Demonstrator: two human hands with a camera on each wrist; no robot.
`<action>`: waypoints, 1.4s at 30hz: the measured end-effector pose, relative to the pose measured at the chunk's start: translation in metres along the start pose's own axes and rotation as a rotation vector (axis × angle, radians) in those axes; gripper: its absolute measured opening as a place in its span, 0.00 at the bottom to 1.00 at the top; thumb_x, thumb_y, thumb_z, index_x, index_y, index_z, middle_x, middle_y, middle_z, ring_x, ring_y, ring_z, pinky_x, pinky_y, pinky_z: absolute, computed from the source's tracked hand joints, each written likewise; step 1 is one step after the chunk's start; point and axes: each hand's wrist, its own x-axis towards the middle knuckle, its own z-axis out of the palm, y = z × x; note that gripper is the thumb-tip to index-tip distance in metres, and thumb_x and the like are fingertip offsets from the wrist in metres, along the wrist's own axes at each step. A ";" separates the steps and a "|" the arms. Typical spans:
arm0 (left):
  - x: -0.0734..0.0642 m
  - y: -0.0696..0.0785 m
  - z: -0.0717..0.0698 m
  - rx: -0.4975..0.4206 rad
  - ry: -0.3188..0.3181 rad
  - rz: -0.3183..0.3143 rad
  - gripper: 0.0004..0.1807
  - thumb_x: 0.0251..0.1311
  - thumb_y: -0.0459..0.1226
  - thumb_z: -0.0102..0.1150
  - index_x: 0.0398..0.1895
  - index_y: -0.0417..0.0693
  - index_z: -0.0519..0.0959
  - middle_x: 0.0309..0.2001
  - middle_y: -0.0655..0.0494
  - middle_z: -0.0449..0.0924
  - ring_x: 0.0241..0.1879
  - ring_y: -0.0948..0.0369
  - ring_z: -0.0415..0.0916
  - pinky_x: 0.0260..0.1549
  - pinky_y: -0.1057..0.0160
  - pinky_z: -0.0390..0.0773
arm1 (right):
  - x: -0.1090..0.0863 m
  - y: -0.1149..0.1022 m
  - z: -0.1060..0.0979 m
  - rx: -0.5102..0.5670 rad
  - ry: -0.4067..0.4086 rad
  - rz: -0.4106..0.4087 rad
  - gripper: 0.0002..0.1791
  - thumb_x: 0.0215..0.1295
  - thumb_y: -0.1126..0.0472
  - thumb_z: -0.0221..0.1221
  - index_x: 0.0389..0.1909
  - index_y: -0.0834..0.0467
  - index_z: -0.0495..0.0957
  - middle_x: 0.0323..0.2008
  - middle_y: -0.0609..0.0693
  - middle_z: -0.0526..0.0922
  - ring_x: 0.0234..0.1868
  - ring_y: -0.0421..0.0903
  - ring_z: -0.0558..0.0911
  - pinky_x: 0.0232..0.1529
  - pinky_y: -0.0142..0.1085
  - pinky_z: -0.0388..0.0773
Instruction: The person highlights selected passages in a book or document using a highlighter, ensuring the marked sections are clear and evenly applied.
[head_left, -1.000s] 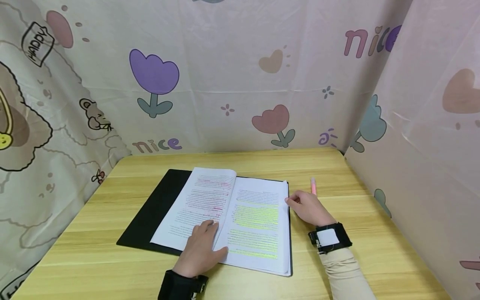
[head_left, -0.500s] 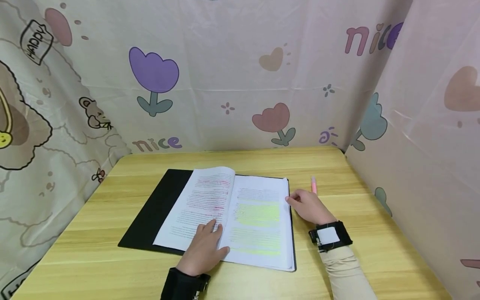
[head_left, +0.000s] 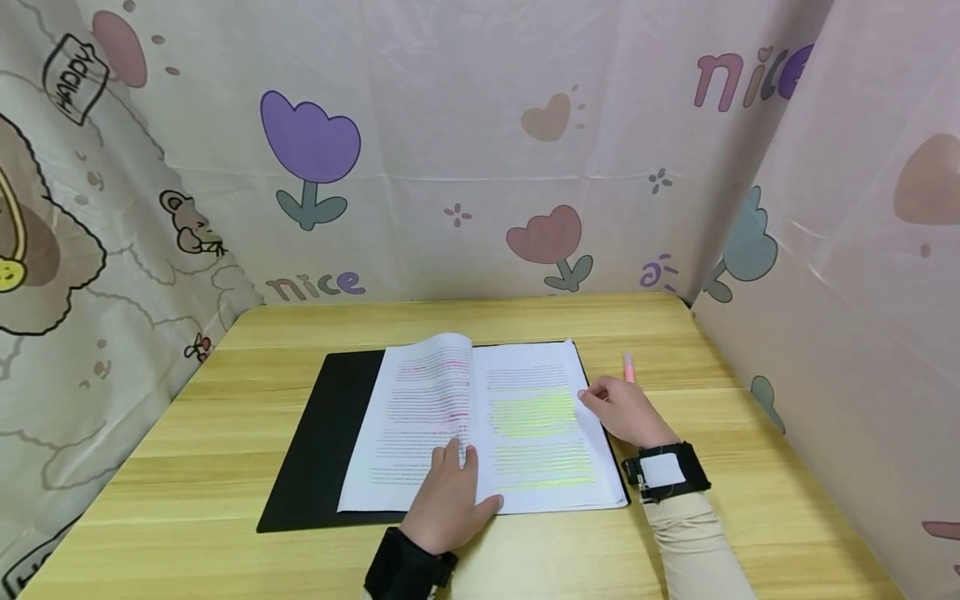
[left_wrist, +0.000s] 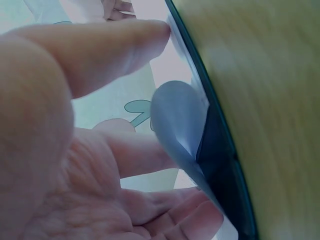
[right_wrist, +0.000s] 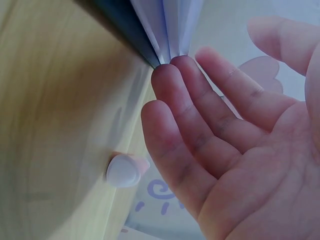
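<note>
A black folder [head_left: 315,458] lies open on the table, holding a stack of printed pages. Pink-red marks run along lines of the left page [head_left: 420,392], which bulges up near the fold; the right page [head_left: 536,458] carries yellow highlighting. My left hand [head_left: 450,504] rests across the near end of the fold, fingers on the left page and thumb spread over the right one. In the left wrist view the curved paper [left_wrist: 175,110] rises between thumb and fingers. At the right edge of the pages, my right hand [head_left: 630,414] touches the paper with extended fingertips [right_wrist: 165,75], thumb apart.
A pink highlighter-like pen [head_left: 628,367] lies just beyond my right hand, its pale end [right_wrist: 123,171] showing in the right wrist view. Printed cloth [head_left: 435,150] hangs behind the wooden table [head_left: 180,467] and along both sides.
The folder has turned on the table, its near edge swinging right and now nearly level. My left hand has moved right with it; my right hand has shifted only slightly.
</note>
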 end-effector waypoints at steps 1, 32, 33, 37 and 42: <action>0.000 0.000 0.000 -0.003 0.000 -0.003 0.43 0.61 0.52 0.70 0.65 0.24 0.72 0.66 0.26 0.66 0.62 0.37 0.65 0.61 0.44 0.71 | 0.000 0.000 -0.001 -0.002 0.004 0.002 0.17 0.79 0.53 0.56 0.49 0.63 0.83 0.38 0.52 0.84 0.32 0.46 0.76 0.32 0.39 0.73; -0.003 -0.008 0.005 -0.221 0.145 -0.125 0.33 0.62 0.46 0.68 0.63 0.30 0.78 0.51 0.42 0.70 0.49 0.50 0.66 0.44 0.52 0.73 | -0.010 0.014 -0.023 -0.127 0.114 0.330 0.18 0.67 0.58 0.61 0.45 0.71 0.76 0.28 0.58 0.77 0.26 0.52 0.75 0.24 0.40 0.69; -0.003 -0.008 0.005 -0.222 0.150 -0.121 0.33 0.62 0.46 0.68 0.62 0.30 0.79 0.49 0.44 0.70 0.48 0.51 0.66 0.43 0.53 0.73 | -0.009 0.015 -0.023 -0.125 0.109 0.331 0.18 0.67 0.58 0.61 0.45 0.71 0.76 0.27 0.58 0.77 0.25 0.52 0.75 0.24 0.40 0.69; -0.004 -0.008 0.004 -0.230 0.185 -0.104 0.29 0.62 0.45 0.69 0.58 0.32 0.82 0.45 0.47 0.72 0.45 0.53 0.67 0.43 0.54 0.73 | -0.009 0.018 -0.021 -0.120 0.095 0.341 0.17 0.66 0.59 0.62 0.44 0.71 0.75 0.27 0.58 0.76 0.25 0.52 0.75 0.23 0.40 0.69; -0.004 -0.007 0.002 -0.234 0.221 -0.098 0.23 0.59 0.44 0.72 0.52 0.36 0.84 0.44 0.48 0.76 0.43 0.54 0.71 0.44 0.53 0.75 | -0.007 0.022 -0.019 -0.122 0.094 0.341 0.15 0.65 0.61 0.63 0.43 0.71 0.76 0.28 0.59 0.77 0.26 0.52 0.76 0.24 0.39 0.70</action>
